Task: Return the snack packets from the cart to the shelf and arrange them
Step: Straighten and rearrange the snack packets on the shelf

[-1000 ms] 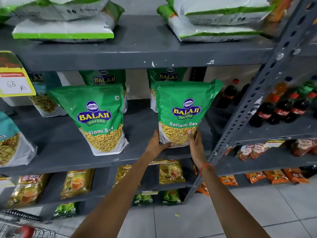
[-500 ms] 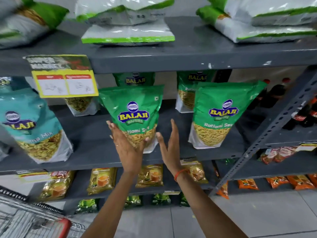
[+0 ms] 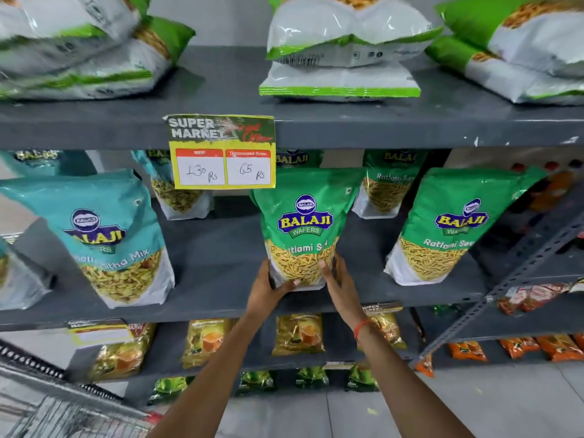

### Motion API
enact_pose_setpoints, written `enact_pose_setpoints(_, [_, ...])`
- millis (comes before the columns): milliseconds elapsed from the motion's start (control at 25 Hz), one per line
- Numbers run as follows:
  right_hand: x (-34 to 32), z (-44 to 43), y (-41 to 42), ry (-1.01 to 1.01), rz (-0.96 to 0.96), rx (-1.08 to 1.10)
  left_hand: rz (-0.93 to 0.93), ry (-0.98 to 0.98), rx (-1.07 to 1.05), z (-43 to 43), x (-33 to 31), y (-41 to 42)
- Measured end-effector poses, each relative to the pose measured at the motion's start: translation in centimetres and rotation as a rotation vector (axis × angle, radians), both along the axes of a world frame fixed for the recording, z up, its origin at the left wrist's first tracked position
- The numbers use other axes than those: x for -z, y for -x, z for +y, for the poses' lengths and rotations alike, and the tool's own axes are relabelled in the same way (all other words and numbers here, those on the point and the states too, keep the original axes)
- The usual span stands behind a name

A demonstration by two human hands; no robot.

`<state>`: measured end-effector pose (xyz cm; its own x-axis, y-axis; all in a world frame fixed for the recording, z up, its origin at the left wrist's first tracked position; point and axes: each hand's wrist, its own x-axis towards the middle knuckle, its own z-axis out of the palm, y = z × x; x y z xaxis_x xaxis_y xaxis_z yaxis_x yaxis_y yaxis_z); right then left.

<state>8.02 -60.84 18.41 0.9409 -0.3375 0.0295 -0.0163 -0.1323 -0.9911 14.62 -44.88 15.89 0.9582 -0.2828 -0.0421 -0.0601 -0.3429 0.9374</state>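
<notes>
In the head view, the left hand (image 3: 268,287) and right hand (image 3: 339,284) cupped the lower corners of the middle green Ratlami Sev packet (image 3: 301,229), the fingers (image 3: 325,268) narrowed against its sides and holding it upright on the grey shelf (image 3: 218,263), between a teal mix packet (image 3: 104,235) and another green packet (image 3: 448,226). The step in hand looked like arranging: squaring this packet into its row. Next, the move likely called for letting go gently so it stood alone, then turning to the cart (image 3: 47,403) at lower left.

Both hands now clasp middle green packet (image 3: 301,229) base; earlier right packet.
</notes>
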Motion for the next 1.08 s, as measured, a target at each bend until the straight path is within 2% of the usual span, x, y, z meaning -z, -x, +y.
enact_pose_setpoints(200, [0.6, 0.4, 0.3, -0.014, -0.013, -0.003, 0.045, 0.021, 0.011, 0.6, -0.7, 0.4])
enact_pose_setpoints(280, [0.1, 1.2, 0.8, 0.022, -0.092, 0.120, 0.002, 0.079, 0.040, 0.8, -1.5, 1.0])
enact_pose_setpoints(360, [-1.5, 3.1, 1.0, 0.206, -0.241, 0.336, -0.126, 0.071, 0.014, 1.0, -2.8, 2.2])
enact_pose_setpoints(440, [-3.2, 6.0, 0.3, 0.371, -0.430, 0.417, -0.368, -0.015, -0.049, 1.9, -4.3, 3.1])
enact_pose_setpoints(560, [-4.8, 11.6, -1.6, 0.405, -0.581, 0.324, -0.668, -0.053, -0.184, 5.0, -6.5, 3.2])
enact_pose_setpoints(640, [-4.9, 15.7, -3.1, 0.383, -0.562, 0.230, -0.724, -0.056, -0.293, 8.5, -7.3, 2.6])
enact_pose_setpoints(720, [-4.1, 19.8, -4.5, 0.328, -0.439, 0.099, -0.671, -0.097, -0.415, 13.2, -7.1, 1.8])
enact_pose_setpoints(840, [-2.3, 24.9, -6.5, 0.212, -0.066, -0.172, -0.487, -0.115, -0.554, 21.4, -5.1, -0.1])
enact_pose_setpoints(920, [-1.6, 26.7, -7.6, 0.168, 0.091, -0.292, -0.322, -0.021, -0.509, 25.8, -3.7, -1.6])
enact_pose_setpoints(1000, [-1.1, 27.5, -8.3, 0.135, 0.108, -0.341, -0.162, 0.088, -0.359, 28.3, -2.7, -2.8])
enact_pose_setpoints(1080, [-0.7, 28.2, -8.5, 0.114, 0.088, -0.344, -0.092, 0.122, -0.249, 29.5, -1.9, -3.5])
